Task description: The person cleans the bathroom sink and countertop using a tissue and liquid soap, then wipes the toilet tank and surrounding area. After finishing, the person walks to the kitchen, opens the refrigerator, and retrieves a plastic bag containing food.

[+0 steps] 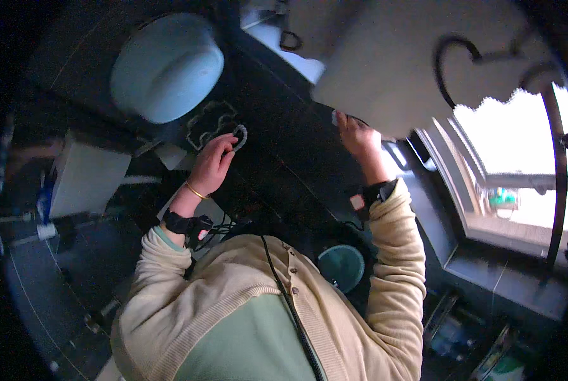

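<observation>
My left hand (213, 162), with a gold bangle at the wrist, pinches a small pale loop (241, 138) between fingers and thumb. Just behind it a pale wavy outline (211, 124) shows against the dark tiles; what it belongs to is unclear. My right hand (358, 138) is raised at the lower edge of a large pale panel (384, 71), which looks like cloth and bears black curved lines. Its fingers are curled and partly covered by that edge. A small whitish bit (335, 117) shows at the fingertips, too blurred to name.
A whitish rounded basin (169, 71) stands at upper left. At right is a bright window (507, 143) over a dark tiled ledge (484, 266). A pale box-like block (91, 178) is at left, a round green object (342, 268) by my body. Black cords (217, 231) hang near my left wrist.
</observation>
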A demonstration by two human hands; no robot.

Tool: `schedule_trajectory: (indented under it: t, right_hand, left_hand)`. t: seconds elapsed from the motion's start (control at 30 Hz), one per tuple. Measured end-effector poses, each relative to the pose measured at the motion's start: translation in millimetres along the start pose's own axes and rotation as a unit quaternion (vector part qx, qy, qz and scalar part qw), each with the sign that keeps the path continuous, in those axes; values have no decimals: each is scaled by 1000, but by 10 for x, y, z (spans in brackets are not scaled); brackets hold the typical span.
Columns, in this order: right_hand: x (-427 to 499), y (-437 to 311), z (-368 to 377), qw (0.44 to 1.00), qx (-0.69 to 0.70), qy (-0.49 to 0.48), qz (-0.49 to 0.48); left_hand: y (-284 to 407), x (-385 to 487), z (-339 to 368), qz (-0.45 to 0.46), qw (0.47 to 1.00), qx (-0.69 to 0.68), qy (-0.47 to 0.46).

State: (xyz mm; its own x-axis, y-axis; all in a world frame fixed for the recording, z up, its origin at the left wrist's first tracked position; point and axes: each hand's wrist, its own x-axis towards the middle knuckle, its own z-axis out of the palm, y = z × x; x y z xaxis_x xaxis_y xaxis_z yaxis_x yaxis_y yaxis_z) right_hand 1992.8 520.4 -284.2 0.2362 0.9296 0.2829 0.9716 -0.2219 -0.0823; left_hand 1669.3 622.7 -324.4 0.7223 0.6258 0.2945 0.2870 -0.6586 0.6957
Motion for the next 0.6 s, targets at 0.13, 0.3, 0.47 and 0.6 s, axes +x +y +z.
schedule_trajectory:
  t: [0.13,0.3,0.47,0.6]
  right_hand:
    - [1004,-39,656,824,-236,410,-312]
    - [2105,-240,1578,902,-43,341,-262]
    - [2169,-457,1727,978,-46,201,-2]
    - [1747,-459,1403,989,-79,116,-53]
  left_hand:
    - [-335,-347,-263,-60,997,23,50]
    - [-473,-738,-101,-189,977,45,92]
    - [-449,-945,23,-145,981,-2,130]
    - [-486,-782,2,-167,983,12,76]
